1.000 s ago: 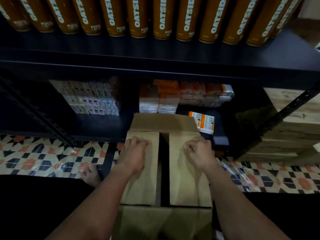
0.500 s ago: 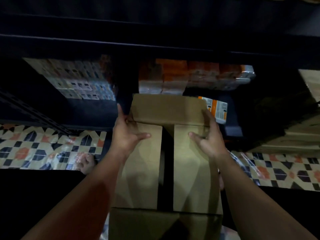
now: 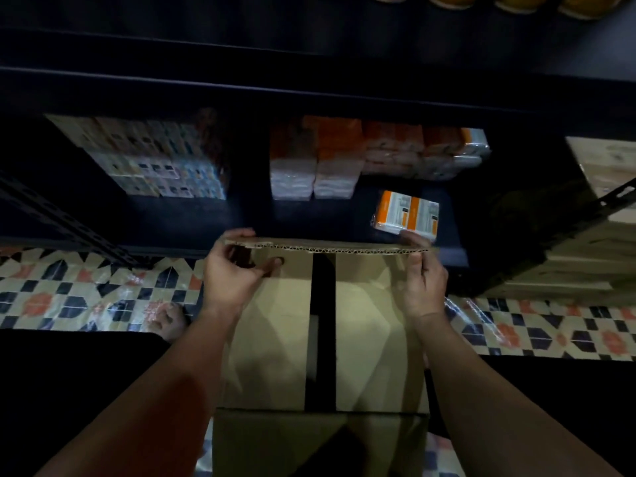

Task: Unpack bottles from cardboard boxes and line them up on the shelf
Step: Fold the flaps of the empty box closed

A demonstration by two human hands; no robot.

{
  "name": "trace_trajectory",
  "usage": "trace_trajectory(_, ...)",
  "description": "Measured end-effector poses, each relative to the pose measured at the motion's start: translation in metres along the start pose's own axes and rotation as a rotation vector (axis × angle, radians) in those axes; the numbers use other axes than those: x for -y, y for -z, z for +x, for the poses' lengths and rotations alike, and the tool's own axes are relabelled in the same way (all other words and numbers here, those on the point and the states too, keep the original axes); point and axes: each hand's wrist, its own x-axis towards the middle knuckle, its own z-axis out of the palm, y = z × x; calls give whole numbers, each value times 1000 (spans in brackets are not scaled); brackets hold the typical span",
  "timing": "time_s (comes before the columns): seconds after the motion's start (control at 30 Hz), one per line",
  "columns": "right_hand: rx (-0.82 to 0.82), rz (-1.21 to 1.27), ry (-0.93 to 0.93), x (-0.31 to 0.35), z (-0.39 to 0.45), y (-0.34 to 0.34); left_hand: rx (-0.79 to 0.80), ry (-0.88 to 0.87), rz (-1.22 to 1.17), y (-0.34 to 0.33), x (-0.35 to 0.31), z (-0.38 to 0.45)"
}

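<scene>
Left hand (image 3: 237,273) and right hand (image 3: 422,280) each pinching an end of the far flap (image 3: 327,245), raised edge-on, of the cardboard box (image 3: 275,339) on the patterned floor (image 3: 69,290) before the dark shelf (image 3: 241,218), with wrapped packs (image 3: 406,215) behind and bottles (image 3: 516,1) above.

A single head-worn wide-angle camera looks steeply down from close above a brown cardboard box (image 3: 275,339), facing the dark metal shelf (image 3: 309,87) just beyond it; patterned tiled floor (image 3: 69,290) flanks the box.
</scene>
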Motion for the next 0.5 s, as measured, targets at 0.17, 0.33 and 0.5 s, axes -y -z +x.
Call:
trace_trajectory(0.17,92,-28,-78,-14,-29,15,131,-44,150,36,-1,-30)
trace_trajectory(0.33,172,-100,-147,-3,-40,28,115,-107,325,61,4,-49)
trace_trajectory(0.5,341,-329,-139,-7,-44,34,433,-180,696,75,-2,-59)
